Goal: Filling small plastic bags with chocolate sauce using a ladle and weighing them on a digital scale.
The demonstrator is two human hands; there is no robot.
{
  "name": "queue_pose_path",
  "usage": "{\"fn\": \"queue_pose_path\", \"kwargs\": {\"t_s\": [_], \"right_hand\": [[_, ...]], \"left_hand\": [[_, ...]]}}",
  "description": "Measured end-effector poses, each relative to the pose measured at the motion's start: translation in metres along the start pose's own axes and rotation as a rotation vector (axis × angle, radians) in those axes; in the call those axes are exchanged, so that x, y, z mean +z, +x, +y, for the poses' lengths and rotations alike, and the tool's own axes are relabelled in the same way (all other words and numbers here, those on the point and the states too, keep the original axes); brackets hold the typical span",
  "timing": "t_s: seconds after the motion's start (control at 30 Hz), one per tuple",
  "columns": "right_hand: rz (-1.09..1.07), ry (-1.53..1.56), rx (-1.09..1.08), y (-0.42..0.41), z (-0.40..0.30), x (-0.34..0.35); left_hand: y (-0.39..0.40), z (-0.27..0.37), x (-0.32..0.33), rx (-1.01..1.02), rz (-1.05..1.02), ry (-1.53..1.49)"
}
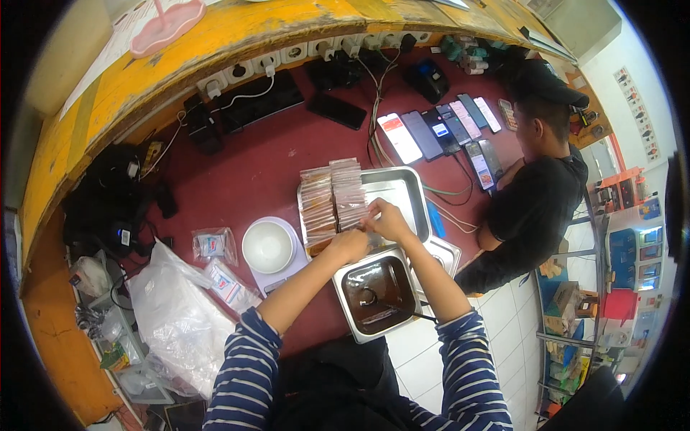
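Note:
Both hands meet at the front edge of a steel tray (421, 196), above a deep steel pan of dark brown sauce (377, 291) with a ladle in it. My left hand (351, 245) and my right hand (387, 220) pinch a small clear plastic piece between them, probably a bag; its contents cannot be told. Two rows of flat, clear plastic packets (347, 194) with brown contents stand packed in the tray's left part, beside my hands. A white bowl (268, 248) sits on a pale purple kitchen scale (296, 245) to the left.
Clear plastic bags (172, 301) and small packs (213, 245) lie at the left. Several smartphones (400, 138) and cables lie at the back right, where another person (539, 178) sits. A steel lid (447, 256) lies right of the pan. Sockets line the shelf edge.

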State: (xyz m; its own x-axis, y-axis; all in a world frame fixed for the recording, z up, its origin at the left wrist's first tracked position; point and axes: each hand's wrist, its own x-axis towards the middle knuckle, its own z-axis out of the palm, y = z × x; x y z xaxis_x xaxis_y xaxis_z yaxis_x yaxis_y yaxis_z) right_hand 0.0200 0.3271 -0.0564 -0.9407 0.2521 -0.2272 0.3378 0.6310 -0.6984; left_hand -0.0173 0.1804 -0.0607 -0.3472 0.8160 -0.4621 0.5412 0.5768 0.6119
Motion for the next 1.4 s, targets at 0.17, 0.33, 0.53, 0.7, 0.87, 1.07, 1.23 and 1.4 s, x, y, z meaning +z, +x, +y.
{"fn": "queue_pose_path", "kwargs": {"t_s": [0.17, 0.33, 0.53, 0.7, 0.87, 1.07, 1.23, 1.4], "right_hand": [[0.081, 0.038, 0.091, 0.002, -0.008, 0.002], [0.338, 0.046, -0.081, -0.037, -0.071, -0.011], [-0.259, 0.275, -0.058, -0.131, -0.148, 0.038], [-0.445, 0.227, -0.195, -0.164, -0.120, 0.142], [-0.240, -0.085, -0.134, -0.171, -0.109, 0.197], [-0.223, -0.062, -0.095, -0.169, -0.109, 0.203], [-0.180, 0.327, -0.007, -0.180, -0.112, 0.185], [-0.400, 1.035, 0.366, -0.193, -0.133, 0.139]], "left_hand": [[-0.022, 0.003, -0.006, 0.222, 0.299, -0.124], [-0.141, 0.005, -0.025, 0.191, 0.687, -0.511], [-0.244, -0.084, 0.080, -0.290, 0.597, -0.276], [-0.267, -0.092, 0.142, -0.216, 0.738, 0.163], [-0.267, -0.097, 0.153, -0.152, 0.864, 0.151], [-0.266, -0.108, 0.154, -0.152, 0.985, -0.105], [-0.260, -0.084, 0.140, -0.374, 1.164, -1.188], [-0.262, -0.043, 0.091, -0.120, 0.949, -1.974]]}}
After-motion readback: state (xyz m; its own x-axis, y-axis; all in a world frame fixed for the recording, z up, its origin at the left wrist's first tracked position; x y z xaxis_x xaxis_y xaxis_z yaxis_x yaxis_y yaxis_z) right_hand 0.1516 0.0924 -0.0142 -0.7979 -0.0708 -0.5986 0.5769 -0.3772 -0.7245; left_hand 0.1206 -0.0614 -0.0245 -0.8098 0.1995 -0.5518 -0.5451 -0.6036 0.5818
